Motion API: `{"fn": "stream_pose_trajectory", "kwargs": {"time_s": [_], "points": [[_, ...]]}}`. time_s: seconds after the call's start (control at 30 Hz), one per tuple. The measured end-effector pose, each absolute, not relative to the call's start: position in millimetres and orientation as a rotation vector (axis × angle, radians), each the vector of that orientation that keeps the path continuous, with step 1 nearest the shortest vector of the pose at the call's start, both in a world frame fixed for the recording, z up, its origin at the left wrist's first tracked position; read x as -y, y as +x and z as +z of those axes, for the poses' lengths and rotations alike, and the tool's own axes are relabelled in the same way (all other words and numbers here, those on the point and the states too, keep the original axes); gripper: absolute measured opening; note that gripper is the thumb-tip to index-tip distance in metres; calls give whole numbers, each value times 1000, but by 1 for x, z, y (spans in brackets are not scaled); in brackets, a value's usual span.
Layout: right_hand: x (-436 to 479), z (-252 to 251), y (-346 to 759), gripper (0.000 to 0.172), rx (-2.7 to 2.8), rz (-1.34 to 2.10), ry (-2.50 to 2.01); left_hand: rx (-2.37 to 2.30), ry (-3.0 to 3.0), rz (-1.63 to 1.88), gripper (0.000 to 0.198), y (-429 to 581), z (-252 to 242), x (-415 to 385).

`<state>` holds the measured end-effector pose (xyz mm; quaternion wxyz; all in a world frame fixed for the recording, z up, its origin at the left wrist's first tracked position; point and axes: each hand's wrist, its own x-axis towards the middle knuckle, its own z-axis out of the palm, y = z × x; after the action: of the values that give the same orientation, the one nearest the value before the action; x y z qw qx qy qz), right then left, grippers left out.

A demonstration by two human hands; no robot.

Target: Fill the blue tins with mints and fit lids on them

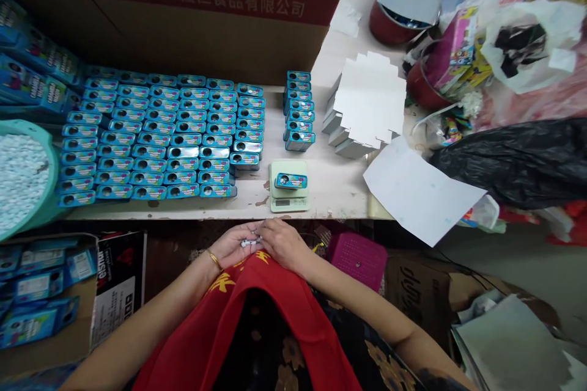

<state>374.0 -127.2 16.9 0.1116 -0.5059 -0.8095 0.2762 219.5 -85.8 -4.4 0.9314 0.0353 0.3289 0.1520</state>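
My left hand (233,245) is cupped at the table's front edge, a gold bangle on its wrist, with several small white candies (249,243) in the palm. Over it, my right hand (282,243) bends its fingers down against the left fingers and the candies; its fingertips are partly hidden. Just beyond the hands, a blue box (292,181) with a round dark opening rests on a small pale green scale (290,203). At the left stands a turquoise basin (51,162) full of small whitish pieces.
Rows of blue boxes (156,139) cover the table's left side, and a shorter column (300,116) stands right of them. A large carton (183,30) rises behind. Folded white card (369,98), a white sheet (419,192) and a black bag (509,159) lie rightward; a magenta stool (360,259) is below.
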Motion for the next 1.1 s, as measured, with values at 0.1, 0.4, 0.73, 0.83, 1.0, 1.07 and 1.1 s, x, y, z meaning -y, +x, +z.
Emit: {"fn": "stream_pose_trajectory", "kwargs": {"time_s": [0.1,0.4,0.73,0.83,1.0,1.07,1.1], "points": [[127,14,374,16,2395,855,-1485,-664,75,291,43,220,-2,88],[126,14,375,14,2460,797,-1472,-649,100,273,44,218,-4,88],[122,18,382,16,2527,806,-1390,-642,118,249,51,227,3,82],[120,16,386,16,2526,807,-1353,-639,111,239,51,226,0,81],[111,14,401,19,2224,843,-1440,-670,87,289,48,227,0,75],[102,17,412,18,2103,797,-1486,-687,77,312,47,229,2,70],[96,18,417,18,2057,750,-1527,-697,73,322,47,231,4,67]]}}
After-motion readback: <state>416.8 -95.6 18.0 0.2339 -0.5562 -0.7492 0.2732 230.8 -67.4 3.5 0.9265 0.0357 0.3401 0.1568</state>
